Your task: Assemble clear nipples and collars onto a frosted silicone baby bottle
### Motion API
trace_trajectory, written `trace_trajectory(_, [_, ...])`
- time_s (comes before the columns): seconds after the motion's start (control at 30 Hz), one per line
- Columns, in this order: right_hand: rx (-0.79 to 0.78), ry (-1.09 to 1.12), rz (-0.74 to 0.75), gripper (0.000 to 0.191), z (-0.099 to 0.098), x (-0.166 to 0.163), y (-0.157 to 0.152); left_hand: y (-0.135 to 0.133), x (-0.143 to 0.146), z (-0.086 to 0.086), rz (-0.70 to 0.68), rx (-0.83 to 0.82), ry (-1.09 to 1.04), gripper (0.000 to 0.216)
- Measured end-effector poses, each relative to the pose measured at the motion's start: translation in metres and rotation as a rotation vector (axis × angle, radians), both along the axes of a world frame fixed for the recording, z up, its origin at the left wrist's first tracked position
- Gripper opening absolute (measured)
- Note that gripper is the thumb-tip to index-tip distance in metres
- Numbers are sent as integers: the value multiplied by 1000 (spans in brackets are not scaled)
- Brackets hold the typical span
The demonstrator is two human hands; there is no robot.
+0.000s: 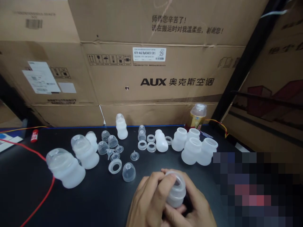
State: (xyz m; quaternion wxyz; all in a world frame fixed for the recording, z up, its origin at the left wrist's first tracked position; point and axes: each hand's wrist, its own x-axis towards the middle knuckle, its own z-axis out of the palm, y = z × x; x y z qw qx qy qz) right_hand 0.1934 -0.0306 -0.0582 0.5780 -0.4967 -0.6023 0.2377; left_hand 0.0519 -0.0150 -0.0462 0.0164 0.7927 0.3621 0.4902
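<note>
Both my hands hold one translucent white baby bottle body (pixel 175 189) low in the middle of the view. My left hand (pixel 148 201) wraps its left side, fingers closed over the rim. My right hand (pixel 195 206) cups it from below and the right. The bottle's open neck faces up. Just ahead on the black table (pixel 99 201) lie a clear dome cap (pixel 129 172) and a threaded ring (pixel 115 166).
Capped bottles (pixel 66 168) stand at the left; open bottle bodies (pixel 191 151) cluster at the right. Loose rings, caps and nipples (pixel 134 155) lie between. A red cable (pixel 42 195) crosses the left. Cardboard boxes (pixel 153 82) wall the back; a yellow bottle (pixel 197 117) stands there.
</note>
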Motion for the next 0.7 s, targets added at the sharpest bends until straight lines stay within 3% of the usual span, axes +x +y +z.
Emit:
trace_trajectory(0.27, [-47, 82, 178, 55, -1, 6, 8, -8, -10, -2, 28, -103, 51, 65])
trace_trajectory(0.5, [-28, -65, 212, 64, -7, 14, 11, 5, -24, 45, -202, -76, 53, 27])
trace_trajectory(0.6, [-102, -69, 186, 44, -8, 9, 11, 12, -17, 53, -181, -16, 23, 20])
trace_trajectory(0.7, [-172, -90, 188, 18, -5, 5, 11, 15, -9, 46, -166, -132, -145, 29])
